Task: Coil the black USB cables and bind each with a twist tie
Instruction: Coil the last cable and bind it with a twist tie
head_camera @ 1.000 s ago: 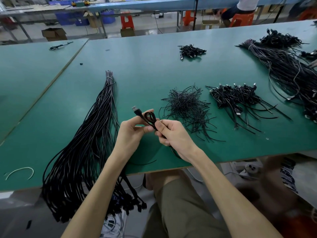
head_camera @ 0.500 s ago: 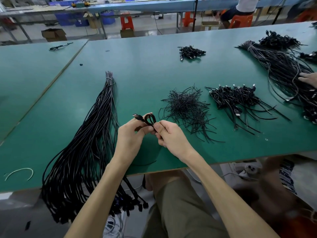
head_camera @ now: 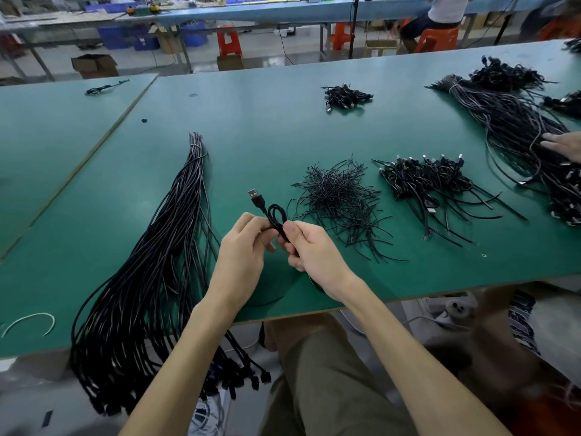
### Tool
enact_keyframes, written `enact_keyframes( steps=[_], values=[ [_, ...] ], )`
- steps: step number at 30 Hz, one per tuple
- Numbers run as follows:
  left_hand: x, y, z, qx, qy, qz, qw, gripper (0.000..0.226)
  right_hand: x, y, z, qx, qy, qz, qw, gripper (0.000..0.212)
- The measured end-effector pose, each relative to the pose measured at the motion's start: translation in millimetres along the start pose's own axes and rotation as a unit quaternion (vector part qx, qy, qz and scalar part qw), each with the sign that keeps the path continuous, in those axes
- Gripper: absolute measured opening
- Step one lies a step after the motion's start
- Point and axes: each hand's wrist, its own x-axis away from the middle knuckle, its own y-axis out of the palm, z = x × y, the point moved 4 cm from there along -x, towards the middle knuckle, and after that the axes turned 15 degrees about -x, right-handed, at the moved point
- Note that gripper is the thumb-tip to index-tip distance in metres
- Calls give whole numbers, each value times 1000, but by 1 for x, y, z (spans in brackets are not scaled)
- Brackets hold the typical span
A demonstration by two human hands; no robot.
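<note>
Right now my left hand (head_camera: 245, 250) and my right hand (head_camera: 314, 250) meet just above the near part of the green table (head_camera: 267, 130), both pinching one black USB cable (head_camera: 277, 215); its folded strands run on a slant from between my fingertips up and away to the left; a small loop stands above my knuckles, and the plug (head_camera: 255, 196) sticks out past it, metal end aimed at the far left; the rest of the cable is hidden behind my right palm, with only a dark strand showing under that wrist near the table edge; whether a tie is already in my fingers I cannot tell; my left thumb and forefinger close on the strands from the left with the other fingers curled beneath; my right thumb presses the strands against my bent forefinger, the remaining fingers curled in; both forearms rise from the bottom and converge; just beyond my right hand lies the heap of twist ties (head_camera: 339, 199); right of it sits a pile of coiled cables (head_camera: 424, 180); to my left a long bundle of loose cables (head_camera: 151, 278) hangs over the near edge, its lower ends partly blurred.
</note>
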Motion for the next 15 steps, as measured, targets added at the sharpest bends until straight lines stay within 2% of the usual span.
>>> enact_keyframes(
  steps=[9, 15],
  values=[
    [2, 6, 1, -62, 22, -41, 997, 20, 1, 0, -3, -21, 18, -18, 999, 36],
    [-3, 2, -3, 51, -16, -67, 996, 21, 2, 2, -5, -23, 0, -25, 999, 35]
  ],
)
